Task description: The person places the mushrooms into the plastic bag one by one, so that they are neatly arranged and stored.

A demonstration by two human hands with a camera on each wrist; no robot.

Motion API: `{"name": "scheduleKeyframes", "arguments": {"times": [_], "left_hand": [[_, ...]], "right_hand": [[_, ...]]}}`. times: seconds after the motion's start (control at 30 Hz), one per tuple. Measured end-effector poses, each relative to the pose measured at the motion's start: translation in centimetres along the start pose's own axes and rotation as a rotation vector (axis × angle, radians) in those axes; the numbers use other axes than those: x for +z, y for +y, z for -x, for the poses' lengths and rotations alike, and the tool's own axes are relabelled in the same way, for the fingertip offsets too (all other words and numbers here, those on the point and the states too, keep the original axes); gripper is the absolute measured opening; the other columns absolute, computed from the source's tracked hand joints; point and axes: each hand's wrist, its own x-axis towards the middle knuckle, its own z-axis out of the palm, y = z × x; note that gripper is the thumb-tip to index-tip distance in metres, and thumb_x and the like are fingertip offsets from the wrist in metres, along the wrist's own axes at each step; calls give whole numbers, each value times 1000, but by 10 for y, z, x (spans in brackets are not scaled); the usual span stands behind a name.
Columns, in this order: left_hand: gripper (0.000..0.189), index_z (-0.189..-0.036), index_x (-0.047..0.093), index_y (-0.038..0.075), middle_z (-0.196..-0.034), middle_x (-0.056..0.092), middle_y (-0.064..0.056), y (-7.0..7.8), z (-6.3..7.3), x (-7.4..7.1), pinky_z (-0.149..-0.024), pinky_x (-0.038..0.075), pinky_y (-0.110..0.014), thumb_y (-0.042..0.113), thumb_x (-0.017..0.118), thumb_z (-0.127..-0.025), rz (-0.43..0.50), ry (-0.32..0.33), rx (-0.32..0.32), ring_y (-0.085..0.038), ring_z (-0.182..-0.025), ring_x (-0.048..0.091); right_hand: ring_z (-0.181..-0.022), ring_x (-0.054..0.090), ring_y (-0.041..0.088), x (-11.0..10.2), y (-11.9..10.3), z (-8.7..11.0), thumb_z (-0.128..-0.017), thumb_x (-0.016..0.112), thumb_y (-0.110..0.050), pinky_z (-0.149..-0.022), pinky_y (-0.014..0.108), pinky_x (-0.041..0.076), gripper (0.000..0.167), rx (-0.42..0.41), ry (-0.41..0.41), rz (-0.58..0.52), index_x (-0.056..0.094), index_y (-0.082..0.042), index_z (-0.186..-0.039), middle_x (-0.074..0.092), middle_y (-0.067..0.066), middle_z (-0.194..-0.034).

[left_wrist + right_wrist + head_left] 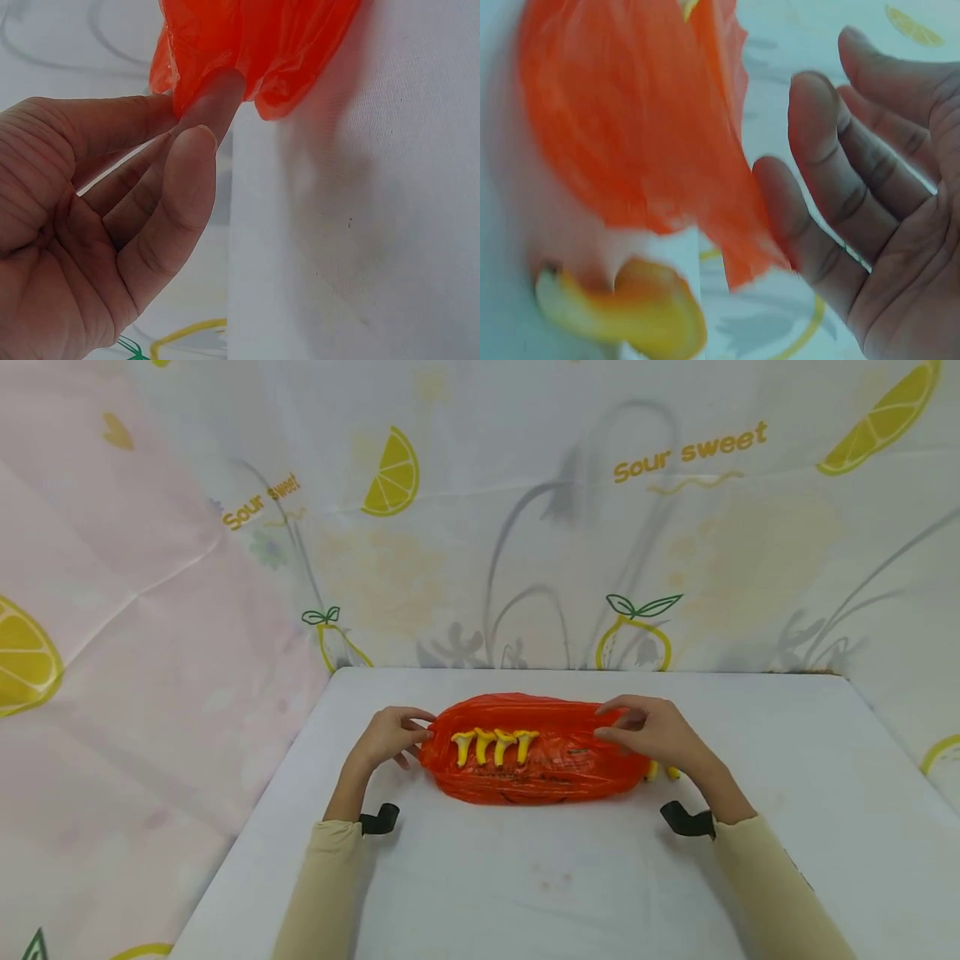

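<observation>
A red plastic bag (570,768) lies spread sideways on the white table. Several yellow chanterelle-like mushrooms (484,746) sit in a row on its left half, bright and uncovered, with folds of film around them. At the bag's left end, my left hand (386,737) pinches the film between thumb and finger; the left wrist view shows a fingertip (225,86) against the red film. My right hand (648,731) is over the bag's right end, fingers apart and loosely bent. One finger (780,195) touches the loose film edge in the right wrist view.
More yellow mushrooms (673,772) lie on the table just past the bag's right end, partly hidden; one mushroom (660,307) appears close up in the right wrist view. Behind the white table (525,877) hangs a lemon-printed cloth (465,552).
</observation>
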Motion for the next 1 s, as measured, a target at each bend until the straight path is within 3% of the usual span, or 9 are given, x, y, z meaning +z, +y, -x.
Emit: {"name": "scheduleKeyframes", "arguments": {"times": [0.43,0.63,1.0], "left_hand": [[34,-127,65,6,-106,71,-18,-1,-2,0,-55,59,-37,14,68,-94,-12,-9,13,-23,-67,71],[33,-125,66,6,-105,71,-17,-4,-2,0,-54,59,-37,14,68,-94,-8,-7,14,-23,-66,71],[33,-126,65,5,-105,71,-17,-4,-2,-1,-53,59,-37,12,68,-94,3,-19,16,-25,-67,71]], "right_hand": [[-76,69,27,-36,22,23,-89,75,-30,-67,37,60,41,72,-9,-42,64,-6,-121,73,9,-93],[-71,68,28,-44,36,30,-90,73,-25,-65,35,60,39,99,-22,-39,63,-2,-121,72,14,-91],[-66,64,26,-54,55,43,-92,70,-18,-61,33,58,37,141,-34,7,61,2,-122,72,12,-89]]}}
